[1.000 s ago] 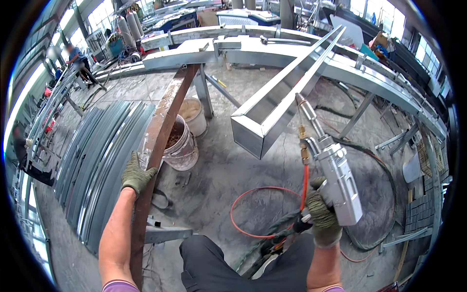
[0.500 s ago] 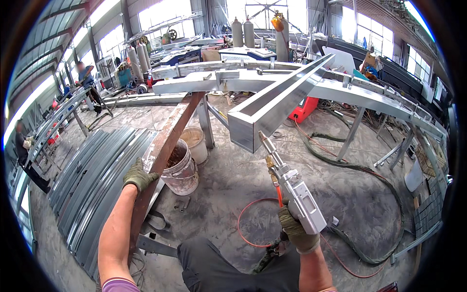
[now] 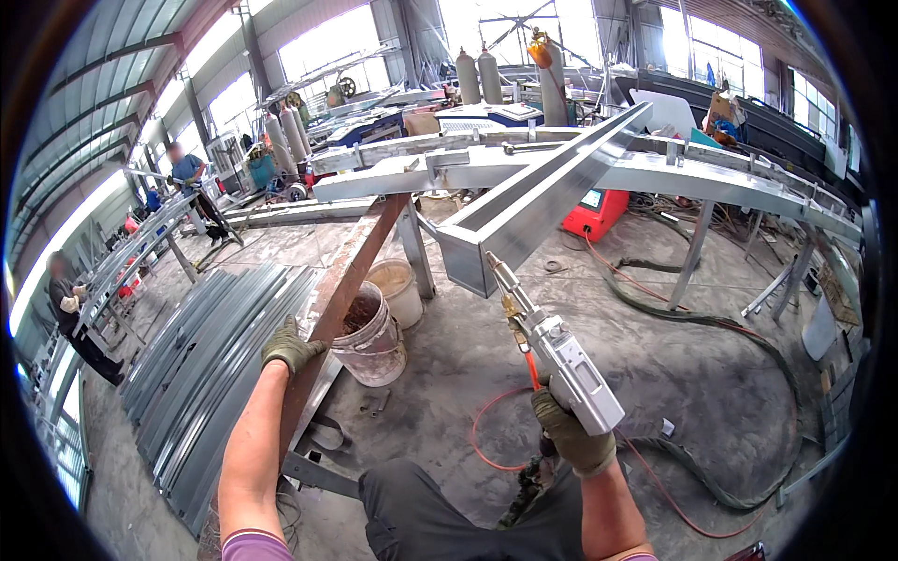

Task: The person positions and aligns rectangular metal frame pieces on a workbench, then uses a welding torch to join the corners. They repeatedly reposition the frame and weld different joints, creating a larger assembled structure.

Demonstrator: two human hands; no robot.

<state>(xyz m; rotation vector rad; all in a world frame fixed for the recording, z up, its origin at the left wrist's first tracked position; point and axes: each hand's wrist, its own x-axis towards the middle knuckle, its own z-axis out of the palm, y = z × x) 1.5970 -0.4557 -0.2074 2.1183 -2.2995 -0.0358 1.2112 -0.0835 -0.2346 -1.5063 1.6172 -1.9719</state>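
Observation:
My right hand (image 3: 572,435), in an olive work glove, is closed around the handle of a silver handheld welding gun (image 3: 578,374). The gun's brass-and-steel nozzle points up and away, its tip at the near end corner of a shiny metal box section (image 3: 552,198). That section lies slantwise on the silver frame, its capped near end jutting toward me. My left hand (image 3: 294,346), gloved alike, grips the edge of a rusty brown steel beam (image 3: 348,280), thumb across it. Whether the nozzle tip touches the metal I cannot tell.
Two dirty buckets (image 3: 372,348) stand beside the beam. Long grey metal profiles (image 3: 220,365) lie stacked at left. A red machine (image 3: 596,215) sits under the silver frame (image 3: 748,187). A thick hose (image 3: 739,327) loops over the floor at right. Two people work at far left.
The view has turned a little left, so the surroundings sit farther right. The gun's nozzle has come slightly left, closer to the box section's corner edge. My left hand keeps its hold.

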